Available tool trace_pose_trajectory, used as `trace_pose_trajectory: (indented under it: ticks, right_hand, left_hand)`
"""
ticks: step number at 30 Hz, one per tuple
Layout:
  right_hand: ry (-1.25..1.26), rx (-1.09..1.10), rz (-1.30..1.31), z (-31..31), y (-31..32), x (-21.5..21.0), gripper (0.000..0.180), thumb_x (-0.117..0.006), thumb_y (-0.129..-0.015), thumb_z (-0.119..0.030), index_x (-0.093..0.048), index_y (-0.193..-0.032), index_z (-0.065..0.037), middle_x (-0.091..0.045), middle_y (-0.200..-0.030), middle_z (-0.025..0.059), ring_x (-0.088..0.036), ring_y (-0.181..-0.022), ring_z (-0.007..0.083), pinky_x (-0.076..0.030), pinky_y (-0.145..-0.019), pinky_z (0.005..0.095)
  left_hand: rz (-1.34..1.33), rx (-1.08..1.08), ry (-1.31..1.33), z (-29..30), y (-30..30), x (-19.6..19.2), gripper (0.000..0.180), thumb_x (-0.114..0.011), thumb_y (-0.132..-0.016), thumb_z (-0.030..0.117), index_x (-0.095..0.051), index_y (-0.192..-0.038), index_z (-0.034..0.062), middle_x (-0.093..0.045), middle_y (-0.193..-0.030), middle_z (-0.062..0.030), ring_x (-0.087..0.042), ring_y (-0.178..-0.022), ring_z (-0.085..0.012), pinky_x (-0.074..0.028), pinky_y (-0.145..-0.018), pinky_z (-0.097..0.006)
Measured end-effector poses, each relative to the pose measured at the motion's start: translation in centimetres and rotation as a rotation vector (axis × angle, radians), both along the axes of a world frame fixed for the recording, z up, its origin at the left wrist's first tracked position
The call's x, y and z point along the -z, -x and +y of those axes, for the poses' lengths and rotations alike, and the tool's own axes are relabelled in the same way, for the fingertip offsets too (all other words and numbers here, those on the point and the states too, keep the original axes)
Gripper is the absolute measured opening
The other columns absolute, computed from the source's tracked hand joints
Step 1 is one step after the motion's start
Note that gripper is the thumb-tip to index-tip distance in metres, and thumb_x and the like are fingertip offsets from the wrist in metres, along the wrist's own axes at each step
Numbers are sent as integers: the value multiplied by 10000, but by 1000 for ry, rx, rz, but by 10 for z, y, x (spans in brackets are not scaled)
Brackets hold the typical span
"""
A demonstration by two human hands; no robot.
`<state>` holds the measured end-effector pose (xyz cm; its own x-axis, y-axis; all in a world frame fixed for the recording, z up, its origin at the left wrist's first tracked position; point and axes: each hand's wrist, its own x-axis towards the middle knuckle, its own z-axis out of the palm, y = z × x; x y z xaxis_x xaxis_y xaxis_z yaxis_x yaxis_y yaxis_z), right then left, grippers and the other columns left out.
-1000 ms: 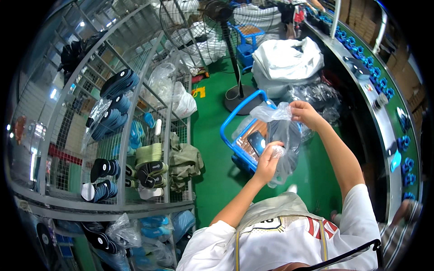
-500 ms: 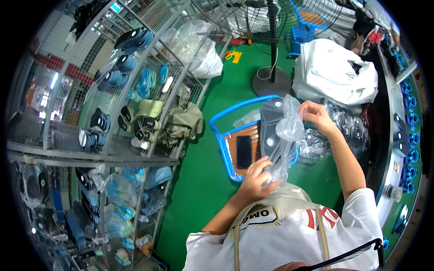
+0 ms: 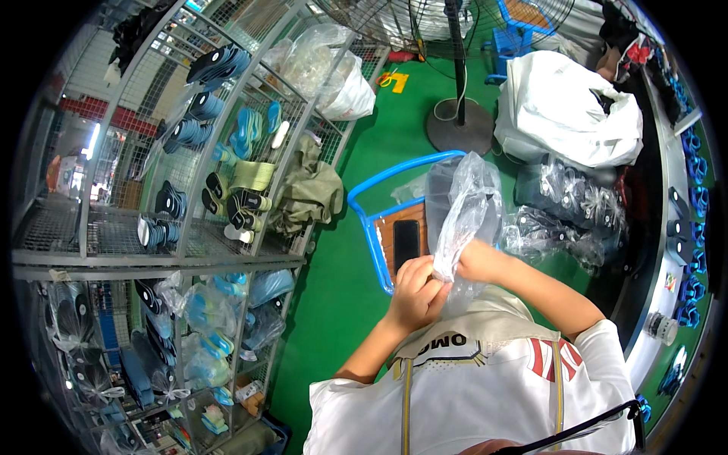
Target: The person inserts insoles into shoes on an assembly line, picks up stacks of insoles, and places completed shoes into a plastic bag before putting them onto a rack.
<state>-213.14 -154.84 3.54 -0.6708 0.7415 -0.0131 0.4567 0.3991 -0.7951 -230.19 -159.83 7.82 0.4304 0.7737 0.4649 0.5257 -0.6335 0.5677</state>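
In front of me, a clear plastic bag [image 3: 474, 186] with dark shoe insoles [image 3: 440, 178] inside lies over the right part of a blue-framed chair [image 3: 406, 170]. My left hand [image 3: 417, 288] is closed, pinching the bag's gathered, twisted plastic near my body. Close against it, my right hand [image 3: 481, 262] bends inward and grips the same bunched plastic; its fingertips are partly hidden by the folds. Beside the bag, a black phone [image 3: 406, 241] rests on the chair's brown slatted seat, just beyond my left hand.
At left stand wire-mesh racks [image 3: 152, 262] with stacked insoles and bagged pairs. A black fan stand [image 3: 459, 125] and a large white sack [image 3: 569, 110] are ahead. Several bagged dark insoles [image 3: 565, 197] lie to the right, beside a long workbench [image 3: 658, 265].
My right hand has come down and left from the bag's far end to beside my left hand. The bag's loose plastic is now gathered between both hands.
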Motion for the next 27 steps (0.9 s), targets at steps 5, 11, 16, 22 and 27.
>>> trace_pose_trajectory:
  ticks: [5,11,16,22,27]
  right_hand:
    - [-53,296,-89,83,-4,23,390,-466,-763,-320,-523,-1053,-66,-509,-1034,188,-475,-995,318,-354,-876,387]
    - [99,479,-515,109,-20,96,633,-512,-742,-468,-409,-1217,-62,-361,-1270,183,-331,-1180,309,-256,-988,362]
    - [323,408,-826,88,-51,42,895,-566,-637,-601,-294,-1291,-55,-264,-1342,144,-221,-1252,282,-186,-1026,335]
    - [420,682,-724,79,-5,42,1074,-613,-534,-643,-147,-1341,-111,-176,-1369,169,-172,-1256,346,-164,-1020,440]
    - [335,672,-669,60,11,59,1066,-613,-541,-609,-125,-1347,-109,-93,-1375,212,-55,-1271,375,-62,-1032,448]
  left_hand:
    - [5,242,2,4,8,0,148,-596,-701,68,-474,-634,19,-512,-940,-150,-495,-955,-313,-382,-831,-427]
    - [327,543,199,16,19,3,119,-576,-632,87,-463,-634,50,-517,-852,-89,-537,-778,-236,-436,-684,-341]
    - [134,365,51,31,14,16,106,-569,-622,61,-468,-597,43,-507,-708,-88,-499,-572,-250,-406,-527,-344]
    - [9,427,72,35,-5,18,123,-571,-617,50,-455,-576,58,-493,-691,-78,-506,-620,-236,-395,-549,-320]
    - [343,380,739,45,-4,29,160,-514,-802,217,-500,-778,60,-459,-625,-104,-497,-618,-255,-406,-578,-338]
